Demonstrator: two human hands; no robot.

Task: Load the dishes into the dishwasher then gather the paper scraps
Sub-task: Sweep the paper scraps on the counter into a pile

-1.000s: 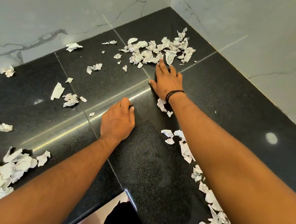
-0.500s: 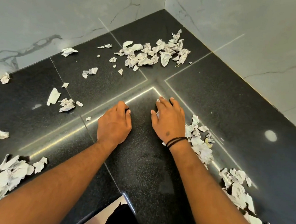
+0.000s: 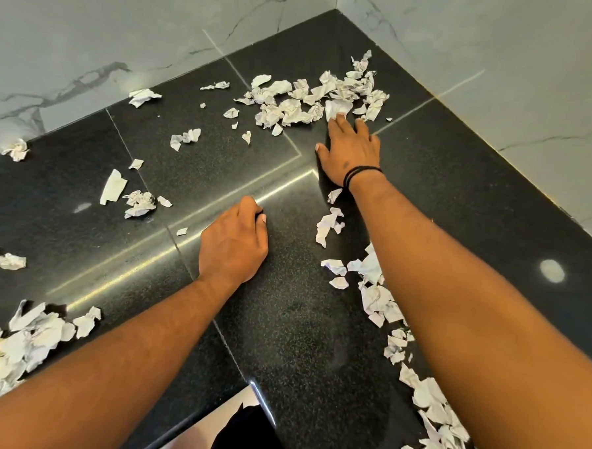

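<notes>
Paper scraps (image 3: pixel 315 98), upper centre of tabletop (image 3: pixel 461 185): right hand (image 3: pixel 351 150) flat, released, fingertips touching them. Left hand (image 3: pixel 233 243) curled at centre; contents indiscernible.

Crumpled white paper scraps (image 3: pixel 308 101), scattered

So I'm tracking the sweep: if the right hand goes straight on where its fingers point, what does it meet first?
The right hand meets the far scrap pile; its fingertips already seem to touch the nearest piece.
</notes>
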